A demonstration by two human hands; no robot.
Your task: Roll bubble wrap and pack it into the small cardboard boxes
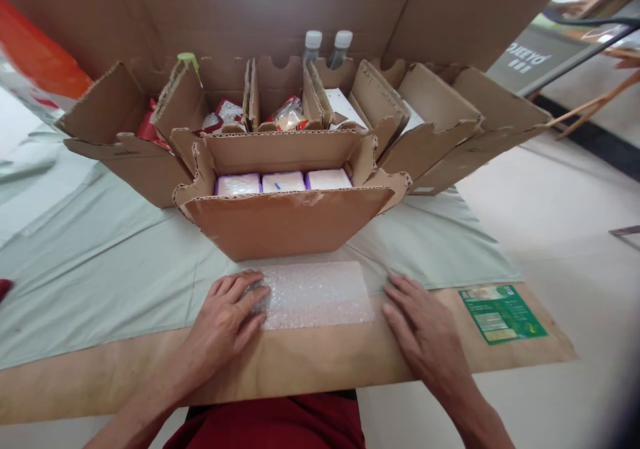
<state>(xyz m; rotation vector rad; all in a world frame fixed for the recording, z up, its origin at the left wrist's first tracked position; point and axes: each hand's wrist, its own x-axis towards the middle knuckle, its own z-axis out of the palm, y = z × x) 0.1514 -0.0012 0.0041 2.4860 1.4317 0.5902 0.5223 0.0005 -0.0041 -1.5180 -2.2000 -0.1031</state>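
A flat, clear piece of bubble wrap (315,295) lies near the table's front edge. My left hand (227,312) rests on its left end, fingers stretched out over the plastic. Just beyond the right end, my right hand (420,322) lies on the table with its fingers apart, holding nothing. Directly behind the wrap stands an open cardboard box (295,225) with three white-topped, purple-edged packs (283,182) inside.
Several open cardboard bins (435,135) stand in a row behind, some holding red packets (293,112). Two white-capped bottles (313,41) rise at the back. A green printed sheet (503,314) lies on the wooden table (320,362), partly covered by pale green cloth (125,269).
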